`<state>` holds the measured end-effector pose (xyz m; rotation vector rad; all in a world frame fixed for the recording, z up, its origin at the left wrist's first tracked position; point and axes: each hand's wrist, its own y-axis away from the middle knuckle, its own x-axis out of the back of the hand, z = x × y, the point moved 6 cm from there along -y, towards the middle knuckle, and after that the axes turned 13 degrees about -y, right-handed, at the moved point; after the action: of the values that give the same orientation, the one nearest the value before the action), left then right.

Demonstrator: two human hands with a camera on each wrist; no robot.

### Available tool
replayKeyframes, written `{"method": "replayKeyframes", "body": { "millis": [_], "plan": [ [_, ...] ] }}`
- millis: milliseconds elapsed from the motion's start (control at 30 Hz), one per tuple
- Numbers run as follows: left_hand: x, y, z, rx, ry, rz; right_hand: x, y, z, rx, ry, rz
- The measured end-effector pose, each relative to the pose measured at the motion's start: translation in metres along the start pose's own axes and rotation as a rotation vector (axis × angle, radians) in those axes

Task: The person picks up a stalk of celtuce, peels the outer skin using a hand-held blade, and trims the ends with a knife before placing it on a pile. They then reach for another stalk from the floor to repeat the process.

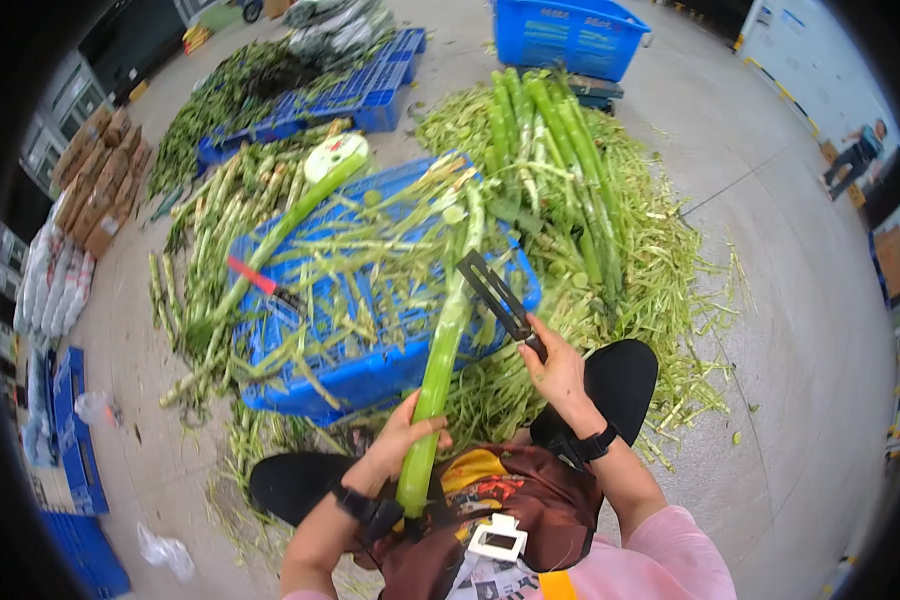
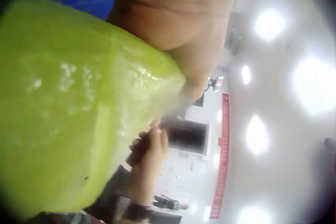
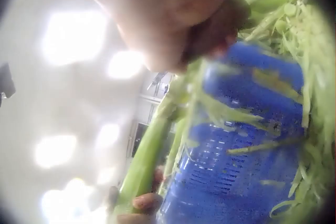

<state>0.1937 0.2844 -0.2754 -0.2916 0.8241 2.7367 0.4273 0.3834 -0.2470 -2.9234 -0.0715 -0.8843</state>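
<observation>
My left hand (image 1: pixel 407 437) grips a celtuce stem (image 1: pixel 438 385) near its thick lower end, its peeled surface glossy and pale green. The stem slants up and away from my lap over an upturned blue crate (image 1: pixel 370 365). In my right hand (image 1: pixel 555 365) is the handle of a black peeler (image 1: pixel 497 297), whose long slotted frame lies against or close beside the upper stem. The left wrist view has the wet celtuce stem (image 2: pixel 63 103) very near, partly covering the hand. Fingers of my left hand (image 3: pixel 144 203) wrap the stem in the right wrist view.
Green peel strips (image 1: pixel 660 300) heap on the right, beside several peeled stems (image 1: pixel 560 150). A red-handled knife (image 1: pixel 260 278) and another long stem (image 1: pixel 300 215) lie on the crate. Unpeeled stems (image 1: pixel 210 240) pile at left. A blue bin (image 1: pixel 568 40) stands behind; a person (image 1: pixel 857 155) is far right.
</observation>
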Motion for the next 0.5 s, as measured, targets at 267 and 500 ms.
{"method": "replayKeyframes", "body": {
  "millis": [267, 500],
  "plan": [
    [-0.032, 0.009, 0.12, -0.072, -0.09, -0.039, 0.075, -0.032, 0.049, -0.156, -0.206, 0.311],
    [-0.093, -0.065, 0.188, -0.049, 0.105, -0.072, 0.159, -0.029, 0.11, -0.174, -0.307, 0.558]
  ]
}}
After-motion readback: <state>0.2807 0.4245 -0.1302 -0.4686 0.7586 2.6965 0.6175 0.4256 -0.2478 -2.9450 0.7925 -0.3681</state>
